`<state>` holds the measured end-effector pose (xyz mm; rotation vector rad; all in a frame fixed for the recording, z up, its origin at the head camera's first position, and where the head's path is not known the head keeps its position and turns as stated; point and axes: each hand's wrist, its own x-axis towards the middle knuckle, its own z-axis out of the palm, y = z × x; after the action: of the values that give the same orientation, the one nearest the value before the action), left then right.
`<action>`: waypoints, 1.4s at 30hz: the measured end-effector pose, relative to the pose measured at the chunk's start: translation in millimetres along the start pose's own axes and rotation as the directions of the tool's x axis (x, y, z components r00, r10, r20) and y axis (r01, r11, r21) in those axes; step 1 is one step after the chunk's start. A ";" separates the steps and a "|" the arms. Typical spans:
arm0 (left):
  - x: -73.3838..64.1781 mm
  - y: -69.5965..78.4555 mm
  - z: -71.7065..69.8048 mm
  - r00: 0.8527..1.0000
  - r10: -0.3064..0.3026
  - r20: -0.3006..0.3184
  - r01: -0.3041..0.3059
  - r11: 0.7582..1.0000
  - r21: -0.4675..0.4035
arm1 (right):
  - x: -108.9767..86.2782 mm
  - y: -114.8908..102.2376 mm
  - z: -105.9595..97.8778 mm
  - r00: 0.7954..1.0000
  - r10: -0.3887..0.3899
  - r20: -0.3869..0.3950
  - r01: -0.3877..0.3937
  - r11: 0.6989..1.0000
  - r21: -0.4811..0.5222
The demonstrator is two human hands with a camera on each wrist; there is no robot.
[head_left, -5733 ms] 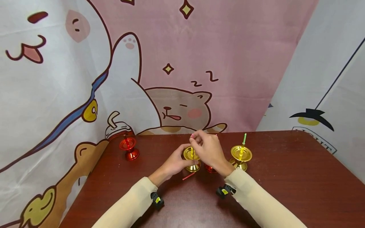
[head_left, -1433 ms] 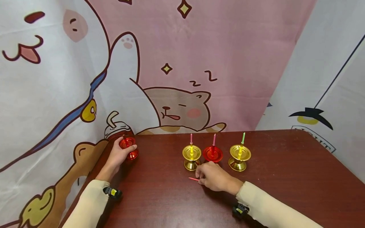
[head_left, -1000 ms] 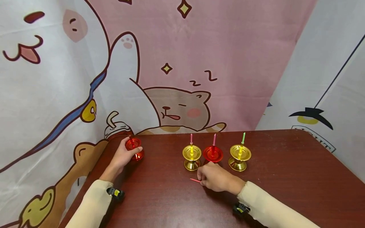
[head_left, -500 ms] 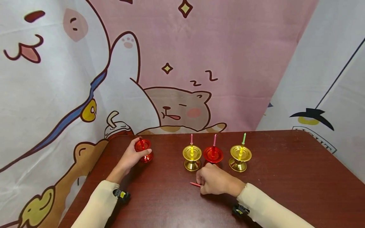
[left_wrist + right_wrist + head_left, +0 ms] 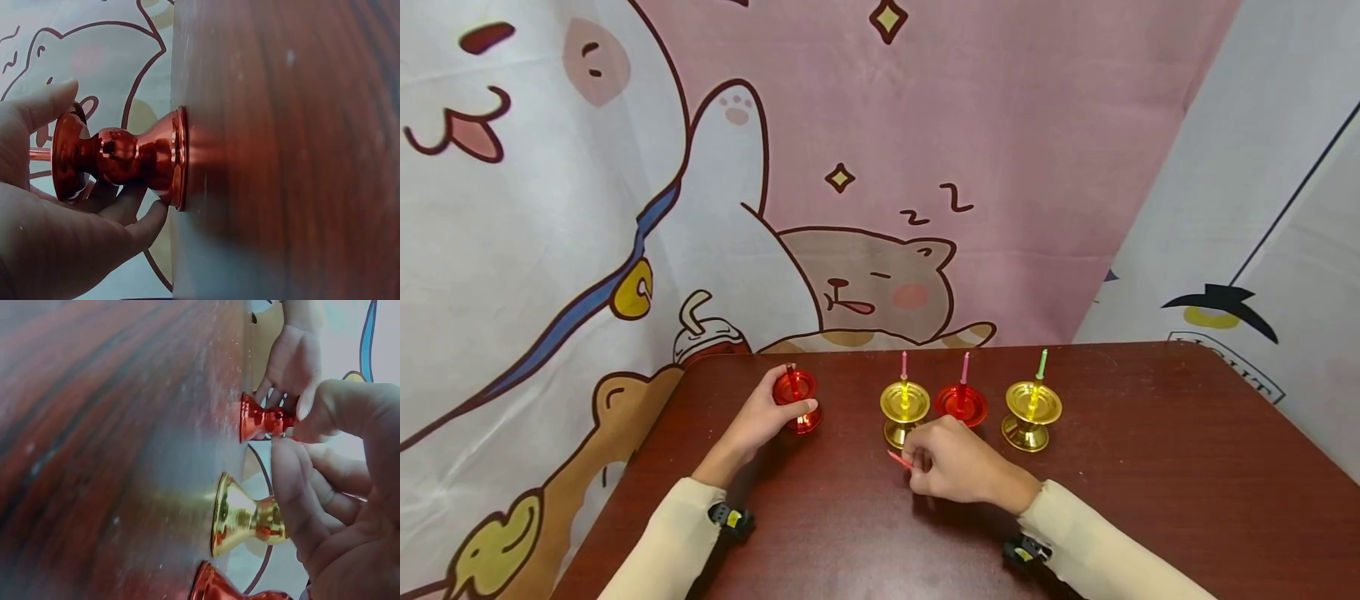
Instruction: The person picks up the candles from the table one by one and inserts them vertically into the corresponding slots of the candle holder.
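Observation:
A shiny red candle holder (image 5: pixel 796 387) stands at the left-middle of the table, its central tube bare of any candle. My left hand (image 5: pixel 758 419) grips it from the left, thumb over the dish; in the left wrist view its fingers wrap the red holder (image 5: pixel 119 153), whose base meets the tabletop. My right hand (image 5: pixel 958 465) pinches a thin pink candle (image 5: pixel 899 459) between thumb and forefinger, in front of a gold holder (image 5: pixel 905 402). That holder carries an upright pink candle (image 5: pixel 904 367). In the right wrist view, my right hand (image 5: pixel 344 481) largely hides its candle.
Right of the gold holder stand a red holder (image 5: pixel 961 405) with a pink candle and another gold holder (image 5: pixel 1033 403) with a green candle. The brown table (image 5: pixel 1180 467) ends at a cartoon-printed cloth (image 5: pixel 1037 167) behind.
My left hand has brought the red holder rightward from the table's left edge. My right hand, earlier setting a candle in the gold holder, has picked up the loose pink candle and raised it slightly.

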<state>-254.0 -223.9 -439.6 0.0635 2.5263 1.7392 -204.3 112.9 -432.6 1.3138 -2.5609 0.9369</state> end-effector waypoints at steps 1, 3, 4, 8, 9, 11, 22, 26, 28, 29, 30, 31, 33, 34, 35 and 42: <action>-0.1 0.2 1.0 1.000 0.005 0.002 -0.005 1.000 -0.002 | 1.2 -0.4 0.5 1.000 -0.003 -0.018 0.003 1.000 0.004; -0.5 0.8 3.2 1.000 0.013 0.007 -0.013 1.000 -0.003 | 4.1 -2.0 1.4 0.998 -0.013 -0.055 0.014 1.000 0.016; -0.7 1.4 4.5 1.000 0.017 0.009 -0.017 1.000 -0.005 | 5.6 -2.9 1.9 0.997 -0.018 -0.076 0.019 1.000 0.021; -1.4 4.0 10.0 0.999 0.031 0.018 -0.031 1.000 -0.001 | 13.6 -6.8 3.2 0.989 -0.031 -0.146 0.036 0.999 0.030; -1.7 4.8 11.5 0.999 0.037 0.022 -0.037 0.999 0.000 | 15.7 -7.9 3.0 0.987 -0.026 -0.157 0.033 0.999 0.038; -2.7 6.2 14.3 0.999 0.038 0.026 -0.038 0.999 0.003 | 20.2 -9.8 2.7 0.985 -0.009 -0.170 0.018 0.998 0.055; -8.1 11.0 29.8 0.996 0.071 0.057 -0.071 0.997 -0.002 | 42.6 -11.6 3.5 0.973 0.094 -0.212 -0.046 0.974 0.221; -8.2 11.7 34.3 0.994 0.084 0.075 -0.082 0.996 -0.025 | 48.4 -11.8 2.6 0.968 0.114 -0.224 -0.053 0.964 0.261; -8.6 12.4 36.0 0.993 0.086 0.082 -0.083 0.996 -0.032 | 50.9 -12.5 2.1 0.965 0.136 -0.226 -0.069 0.958 0.280; -8.7 12.8 36.6 0.993 0.086 0.084 -0.084 0.996 -0.036 | 52.2 -12.7 2.1 0.963 0.145 -0.229 -0.076 0.955 0.287; -8.7 13.3 37.4 0.993 0.087 0.085 -0.084 0.996 -0.039 | 53.5 -13.2 2.2 0.960 0.153 -0.235 -0.080 0.953 0.293; -9.0 13.7 38.0 0.992 0.089 0.086 -0.086 0.996 -0.038 | 55.0 -13.5 2.4 0.957 0.155 -0.245 -0.079 0.952 0.297; -9.4 14.3 39.2 0.992 0.094 0.088 -0.091 0.995 -0.034 | 58.4 -14.3 2.9 0.951 0.155 -0.269 -0.072 0.953 0.294; -9.6 14.6 39.9 0.991 0.097 0.088 -0.094 0.995 -0.035 | 60.4 -14.8 3.2 0.947 0.155 -0.282 -0.069 0.954 0.291; -9.8 14.8 40.6 0.991 0.099 0.088 -0.097 0.995 -0.036 | 62.2 -15.2 3.5 0.943 0.155 -0.294 -0.068 0.956 0.286; -12.0 14.8 46.3 0.988 0.111 0.107 -0.105 0.993 -0.060 | 77.5 -18.6 6.8 0.920 0.164 -0.356 -0.065 0.959 0.274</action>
<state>-238.2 -176.5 -441.8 0.2902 2.4389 1.7881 -236.7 47.0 -401.0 0.9212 -2.2927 1.4302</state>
